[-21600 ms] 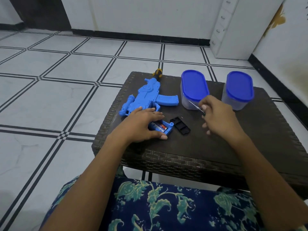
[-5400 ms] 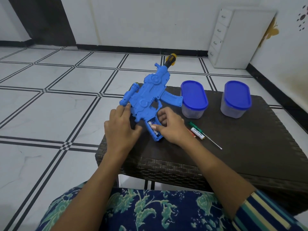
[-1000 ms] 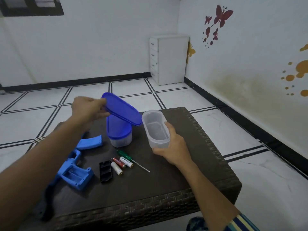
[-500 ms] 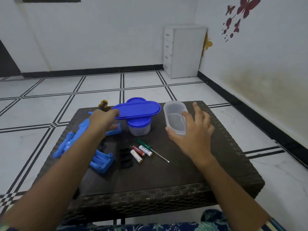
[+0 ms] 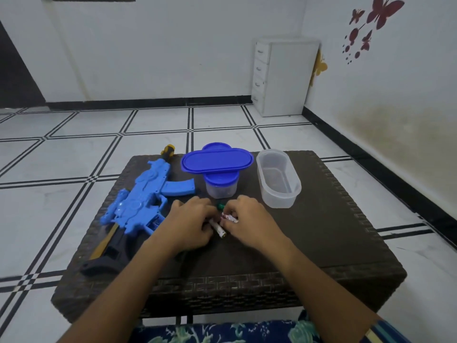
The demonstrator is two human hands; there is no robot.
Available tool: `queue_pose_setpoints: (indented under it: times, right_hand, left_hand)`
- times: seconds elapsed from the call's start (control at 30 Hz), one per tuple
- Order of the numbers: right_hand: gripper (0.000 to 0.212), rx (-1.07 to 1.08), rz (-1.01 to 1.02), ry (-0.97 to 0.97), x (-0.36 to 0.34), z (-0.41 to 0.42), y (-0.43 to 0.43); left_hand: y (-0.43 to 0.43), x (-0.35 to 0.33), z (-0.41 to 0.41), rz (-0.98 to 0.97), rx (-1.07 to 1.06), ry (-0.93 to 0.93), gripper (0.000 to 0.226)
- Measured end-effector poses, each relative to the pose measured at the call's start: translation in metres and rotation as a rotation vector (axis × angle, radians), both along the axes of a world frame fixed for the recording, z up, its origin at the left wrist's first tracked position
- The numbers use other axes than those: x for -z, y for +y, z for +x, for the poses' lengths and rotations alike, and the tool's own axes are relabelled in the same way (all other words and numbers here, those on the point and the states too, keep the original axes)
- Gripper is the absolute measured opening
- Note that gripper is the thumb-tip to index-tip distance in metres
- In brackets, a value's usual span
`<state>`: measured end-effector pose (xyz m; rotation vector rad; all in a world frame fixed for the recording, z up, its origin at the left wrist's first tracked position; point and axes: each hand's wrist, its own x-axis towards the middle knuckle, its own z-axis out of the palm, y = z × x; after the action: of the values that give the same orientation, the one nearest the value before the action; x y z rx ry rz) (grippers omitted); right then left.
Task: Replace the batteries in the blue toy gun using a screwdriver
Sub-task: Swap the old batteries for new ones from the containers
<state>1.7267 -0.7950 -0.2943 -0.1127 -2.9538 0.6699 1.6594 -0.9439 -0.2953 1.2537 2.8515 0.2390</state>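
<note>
A: Change since half a second ago?
B: Left hand (image 5: 190,225) off lid (image 5: 217,160), now pinches white battery (image 5: 219,230); right hand (image 5: 251,225) off open container (image 5: 279,191), pinches red-printed battery (image 5: 230,217). Toy gun (image 5: 146,206) lies on table (image 5: 321,231), left side.

The gun (image 5: 143,206) is smooth, glossy blue plastic. The table (image 5: 321,243) is dark woven wicker, rough and matt. The tub (image 5: 279,201) is cloudy clear plastic, the lid (image 5: 217,160) glossy blue. The battery (image 5: 219,230) has a smooth white wrap; the floor (image 5: 61,194) is shiny tile
</note>
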Motion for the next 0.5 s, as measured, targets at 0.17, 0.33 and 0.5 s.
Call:
queue_pose_setpoints:
  times: [0.17,0.33,0.5]
  right_hand:
    - [0.033,-0.017,0.026,-0.044,-0.003,0.0,0.001]
    - [0.02,-0.047,0.082,-0.025,-0.005,0.0,-0.001]
    - [0.014,-0.038,0.119,-0.009,-0.007,-0.001,0.009]
  left_hand:
    - [0.001,0.0,0.001,-0.045,0.065,0.005,0.031]
    - [-0.001,0.001,-0.004,-0.05,0.098,-0.072,0.031]
    - [0.004,0.0,-0.007,-0.067,0.116,-0.114,0.019]
